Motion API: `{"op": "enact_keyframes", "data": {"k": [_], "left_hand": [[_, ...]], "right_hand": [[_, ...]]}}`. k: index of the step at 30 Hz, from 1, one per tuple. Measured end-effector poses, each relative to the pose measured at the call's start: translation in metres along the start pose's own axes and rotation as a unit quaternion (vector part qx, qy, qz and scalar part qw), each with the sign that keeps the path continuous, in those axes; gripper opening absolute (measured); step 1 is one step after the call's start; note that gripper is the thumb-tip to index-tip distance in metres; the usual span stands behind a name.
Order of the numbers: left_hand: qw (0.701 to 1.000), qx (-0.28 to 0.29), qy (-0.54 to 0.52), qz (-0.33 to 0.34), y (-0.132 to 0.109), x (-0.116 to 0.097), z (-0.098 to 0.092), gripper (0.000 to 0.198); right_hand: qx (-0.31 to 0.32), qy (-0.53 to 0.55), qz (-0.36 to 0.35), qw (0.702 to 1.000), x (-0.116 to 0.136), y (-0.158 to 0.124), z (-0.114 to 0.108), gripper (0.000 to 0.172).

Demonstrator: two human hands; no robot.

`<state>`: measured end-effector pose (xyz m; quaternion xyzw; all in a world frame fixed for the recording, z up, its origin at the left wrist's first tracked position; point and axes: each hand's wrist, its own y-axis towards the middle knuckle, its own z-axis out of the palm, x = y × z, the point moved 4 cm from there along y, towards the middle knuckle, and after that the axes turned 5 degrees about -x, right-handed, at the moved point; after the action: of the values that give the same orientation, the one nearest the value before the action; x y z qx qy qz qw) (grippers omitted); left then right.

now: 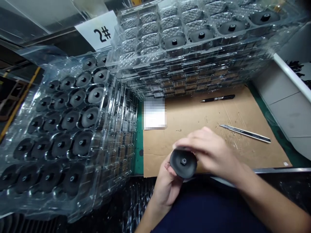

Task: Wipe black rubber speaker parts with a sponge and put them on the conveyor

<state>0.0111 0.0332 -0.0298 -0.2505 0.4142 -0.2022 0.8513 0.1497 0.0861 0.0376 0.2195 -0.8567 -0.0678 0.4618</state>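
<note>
A black round dish-shaped part [184, 170] with a small metal-tipped stud in its middle is held in front of my body, its hollow face turned up toward me. My left hand [167, 184] is closed around its left side and underside. From the upper right, my right hand [209, 150] reaches over, with fingers bent against the part's upper and right rim; the fingertips are partly hidden and a little blurred. Below the hands lies a sheet of brown cardboard [189, 123] on a green surface.
Stacked clear plastic trays [97, 136] on the left hold several similar black parts. Another tray stack [150, 61] stands at the back, its front row partly filled. A pen [217, 98] and a craft knife [245, 133] lie on the cardboard, near a blurred white paper [154, 115]. A "2#" sign [98, 32] stands behind.
</note>
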Motion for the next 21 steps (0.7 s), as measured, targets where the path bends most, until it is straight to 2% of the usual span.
{"op": "enact_keyframes", "data": {"k": [2,4,6,9,11,13,15,16,18,19,21], "left_hand": [[0.999,0.033,-0.018,-0.014,-0.002,-0.003,0.000,0.064],[0.997,0.055,-0.042,-0.020,-0.003,-0.006,-0.001,0.066],[0.997,0.064,-0.050,-0.017,-0.002,-0.007,-0.001,0.064],[0.996,0.076,-0.047,-0.023,-0.001,-0.007,0.002,0.066],[0.995,0.084,-0.045,-0.028,-0.001,-0.006,0.006,0.066],[0.995,0.090,-0.042,-0.032,-0.002,-0.005,0.010,0.065],[0.995,0.086,-0.037,-0.026,-0.004,-0.006,0.012,0.064],[0.996,0.081,-0.033,-0.021,-0.004,-0.007,0.012,0.063],[0.998,0.066,-0.021,-0.009,-0.004,-0.008,0.011,0.058],[0.998,0.060,-0.016,-0.004,-0.004,-0.009,0.010,0.056],[0.999,0.045,-0.015,0.008,-0.003,-0.012,0.009,0.056]], "right_hand": [[-0.012,-0.013,0.117,0.993,-0.030,-0.014,0.001,0.025],[-0.010,-0.013,0.195,0.981,-0.056,-0.036,0.010,0.024],[0.008,0.000,0.219,0.976,-0.072,-0.057,0.024,0.024],[0.013,0.012,0.223,0.975,-0.077,-0.073,0.037,0.023],[-0.009,0.011,0.238,0.971,-0.071,-0.069,0.031,0.024],[-0.060,0.006,0.246,0.967,-0.054,-0.055,0.016,0.027],[-0.117,0.005,0.210,0.971,-0.026,-0.039,0.000,0.032],[-0.130,0.008,0.167,0.977,-0.009,-0.032,-0.004,0.033],[-0.115,0.015,0.057,0.992,0.022,-0.022,-0.005,0.033],[-0.085,0.020,0.014,0.996,0.034,-0.020,-0.001,0.032],[-0.012,0.030,-0.019,0.999,0.045,-0.017,0.008,0.028]]}}
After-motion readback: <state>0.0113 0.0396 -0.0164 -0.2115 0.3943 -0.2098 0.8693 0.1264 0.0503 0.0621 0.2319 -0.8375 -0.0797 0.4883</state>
